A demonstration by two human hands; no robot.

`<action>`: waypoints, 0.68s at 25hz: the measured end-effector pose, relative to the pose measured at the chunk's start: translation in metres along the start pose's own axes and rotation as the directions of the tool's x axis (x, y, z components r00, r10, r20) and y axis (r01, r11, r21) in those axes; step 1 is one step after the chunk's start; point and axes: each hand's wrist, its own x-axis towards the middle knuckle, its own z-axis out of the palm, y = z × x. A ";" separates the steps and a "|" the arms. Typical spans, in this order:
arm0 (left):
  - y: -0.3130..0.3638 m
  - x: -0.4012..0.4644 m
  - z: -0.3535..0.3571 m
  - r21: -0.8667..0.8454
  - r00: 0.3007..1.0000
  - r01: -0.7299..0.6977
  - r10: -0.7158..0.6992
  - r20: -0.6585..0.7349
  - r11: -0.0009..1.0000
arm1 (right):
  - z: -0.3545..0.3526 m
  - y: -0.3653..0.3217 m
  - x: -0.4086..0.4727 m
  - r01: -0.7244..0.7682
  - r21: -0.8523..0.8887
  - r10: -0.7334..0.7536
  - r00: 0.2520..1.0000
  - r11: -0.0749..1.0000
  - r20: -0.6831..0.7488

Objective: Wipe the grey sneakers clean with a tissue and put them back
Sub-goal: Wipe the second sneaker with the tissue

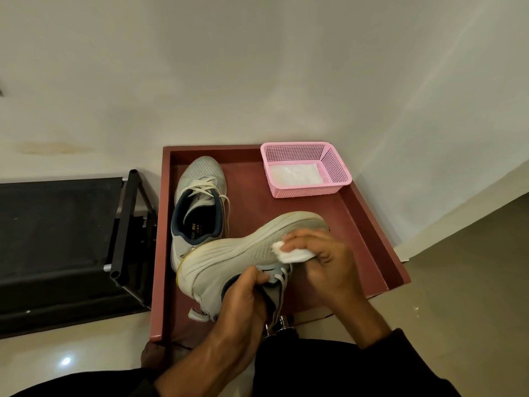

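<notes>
While the tilted sneaker (246,253) is gripped at its collar by the left hand (243,305), a folded tissue (289,253) is pinched in the right hand (326,259); its long axis runs near-left to far-right. The toe lies just beyond the right hand; the second sneaker (197,204) is left flat on the red tray (369,239).

Left hand (246,299): I saw it bare, no rings.
Right hand (326,259): bare too.
Right sleeve (400,342): black, ended at wrist.
Legs: black trousers.
</notes>
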 end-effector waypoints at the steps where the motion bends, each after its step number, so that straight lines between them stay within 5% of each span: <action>1: 0.000 0.000 0.000 -0.026 1.000 0.003 -0.003 0.005 1.000 | -0.007 0.009 0.004 -0.074 0.008 0.075 0.995 0.997 -0.069; 3: 0.001 -0.002 0.001 -0.061 1.000 -0.002 0.004 0.028 0.998 | -0.010 0.008 0.004 -0.118 0.005 0.118 0.988 0.993 -0.104; 7: 0.002 0.000 0.002 -0.101 0.999 0.022 -0.018 0.035 0.995 | 0.007 -0.022 -0.010 0.075 0.024 -0.077 0.995 0.997 0.069; 11: 0.003 0.000 0.001 -0.136 0.998 0.008 0.001 0.069 0.991 | -0.012 0.008 0.002 -0.094 -0.009 0.092 0.991 0.996 -0.093; 15: 0.003 -0.002 0.003 -0.111 0.998 0.027 -0.022 0.053 0.993 | 0.010 -0.029 -0.012 0.088 0.023 -0.090 0.994 0.996 0.056; 17: 0.003 -0.001 0.001 -0.141 0.998 0.026 -0.017 0.062 0.990 | 0.002 -0.012 -0.004 0.030 0.014 -0.030 1.000 0.999 0.001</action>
